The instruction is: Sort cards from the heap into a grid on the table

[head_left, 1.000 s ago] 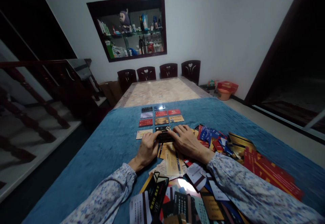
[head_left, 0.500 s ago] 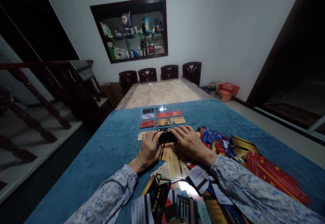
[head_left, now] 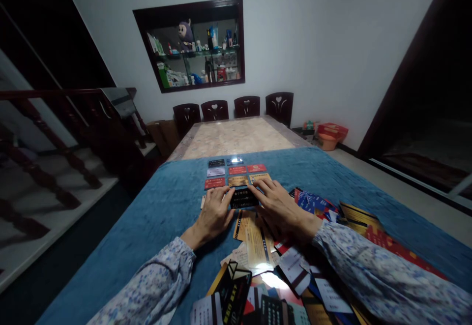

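Observation:
A black card [head_left: 244, 198] lies flat on the blue cloth [head_left: 155, 217] between my two hands. My left hand [head_left: 214, 212] rests palm down with its fingertips on the card's left edge. Flat beside it, my right hand [head_left: 279, 208] has its fingers stretched onto the card's right edge. Just beyond the card, small cards [head_left: 236, 171] are laid out in neat rows. A cream card beside my left hand is mostly hidden by it.
A loose heap of cards [head_left: 258, 266] spreads toward me and to the right, with red and gold ones [head_left: 368, 226] at the far right. Beyond the cloth is a bare marble tabletop [head_left: 236, 138], several dark chairs [head_left: 236, 107], a wall cabinet [head_left: 195, 44] and stair railing [head_left: 55, 118].
Both hands have slid the black card away from me, closer to the rows. Its printed face now shows, and my fingers lie flatter than before.

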Demonstrator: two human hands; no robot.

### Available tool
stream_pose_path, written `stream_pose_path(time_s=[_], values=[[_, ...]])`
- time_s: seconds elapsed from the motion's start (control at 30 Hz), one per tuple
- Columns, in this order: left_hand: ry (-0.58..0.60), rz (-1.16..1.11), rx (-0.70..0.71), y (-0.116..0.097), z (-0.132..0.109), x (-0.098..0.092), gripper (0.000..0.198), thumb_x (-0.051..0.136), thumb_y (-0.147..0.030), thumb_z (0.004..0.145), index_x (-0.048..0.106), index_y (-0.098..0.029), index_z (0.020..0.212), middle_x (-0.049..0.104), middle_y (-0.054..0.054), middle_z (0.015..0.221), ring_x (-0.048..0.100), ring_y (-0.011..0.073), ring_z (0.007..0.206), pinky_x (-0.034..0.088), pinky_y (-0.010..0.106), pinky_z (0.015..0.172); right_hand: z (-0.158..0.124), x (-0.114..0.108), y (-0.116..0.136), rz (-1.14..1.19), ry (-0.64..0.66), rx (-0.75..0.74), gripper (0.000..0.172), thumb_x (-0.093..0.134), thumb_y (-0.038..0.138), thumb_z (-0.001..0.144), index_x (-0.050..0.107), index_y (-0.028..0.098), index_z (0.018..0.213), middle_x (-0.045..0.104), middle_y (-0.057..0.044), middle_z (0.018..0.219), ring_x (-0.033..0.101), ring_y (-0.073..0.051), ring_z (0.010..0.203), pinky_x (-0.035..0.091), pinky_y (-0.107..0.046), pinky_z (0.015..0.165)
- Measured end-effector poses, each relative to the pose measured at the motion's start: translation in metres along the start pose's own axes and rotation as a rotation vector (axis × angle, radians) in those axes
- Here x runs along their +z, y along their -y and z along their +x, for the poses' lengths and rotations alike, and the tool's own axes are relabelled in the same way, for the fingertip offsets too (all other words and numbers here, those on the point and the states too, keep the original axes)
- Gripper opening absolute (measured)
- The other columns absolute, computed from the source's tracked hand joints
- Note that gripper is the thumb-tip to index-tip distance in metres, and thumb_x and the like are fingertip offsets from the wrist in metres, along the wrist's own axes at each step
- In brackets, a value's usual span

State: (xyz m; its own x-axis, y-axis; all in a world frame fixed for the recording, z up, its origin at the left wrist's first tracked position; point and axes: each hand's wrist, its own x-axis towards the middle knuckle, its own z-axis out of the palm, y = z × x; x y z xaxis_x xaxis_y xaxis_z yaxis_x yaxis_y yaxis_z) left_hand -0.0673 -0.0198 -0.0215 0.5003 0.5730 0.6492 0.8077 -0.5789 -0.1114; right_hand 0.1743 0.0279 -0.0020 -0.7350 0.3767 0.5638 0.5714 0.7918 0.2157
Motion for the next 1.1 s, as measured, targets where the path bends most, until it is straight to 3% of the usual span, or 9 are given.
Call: stream_pose_path(time_s=[0.27,0.5,0.83,1.1], values=[[0.12,-0.003,-0.045,0.034,0.014,-0.02,0.054,0.058,-0.018,0.086,0.047,-0.013,0.138,0.057,0.019,0.127,0.054,0.0323,0.119,0.047,0.047,0.095,0.041,-0.001,-0.013,0.099,0.121,-0.03,0.049,0.064,0.019,0.082,0.054,0.009,0.13,0.058,-0.018,0.119,0.049,-0.03,0.106,0.046,-0.043,0.086],[0.175,-0.045,-0.085,0.072,0.028,-0.027,0.052,0.06,-0.018,0.086,0.049,-0.015,0.136,0.056,0.017,0.127,0.054,0.0305,0.118,0.049,0.047,0.096,0.078,0.019,-0.028,0.183,0.146,-0.038,0.046,0.065,0.021,0.083,0.055,0.012,0.127,0.057,-0.017,0.121,0.049,-0.028,0.104,0.047,-0.043,0.085],[0.217,-0.148,-0.229,0.148,0.058,0.005,0.043,0.065,-0.016,0.08,0.061,-0.016,0.123,0.06,0.012,0.12,0.058,0.0277,0.113,0.049,0.044,0.102,0.141,0.068,-0.068,0.26,0.191,-0.014,0.028,0.063,0.02,0.086,0.065,0.012,0.113,0.062,-0.014,0.111,0.053,-0.024,0.1,0.044,-0.036,0.087],[0.299,-0.227,-0.398,0.189,0.074,0.032,0.037,0.066,-0.016,0.078,0.068,-0.013,0.114,0.062,0.011,0.116,0.059,0.0272,0.113,0.046,0.041,0.105,0.179,0.105,-0.084,0.193,0.359,0.054,0.033,0.066,0.023,0.088,0.067,0.014,0.12,0.065,-0.015,0.122,0.056,-0.025,0.111,0.042,-0.032,0.092]])
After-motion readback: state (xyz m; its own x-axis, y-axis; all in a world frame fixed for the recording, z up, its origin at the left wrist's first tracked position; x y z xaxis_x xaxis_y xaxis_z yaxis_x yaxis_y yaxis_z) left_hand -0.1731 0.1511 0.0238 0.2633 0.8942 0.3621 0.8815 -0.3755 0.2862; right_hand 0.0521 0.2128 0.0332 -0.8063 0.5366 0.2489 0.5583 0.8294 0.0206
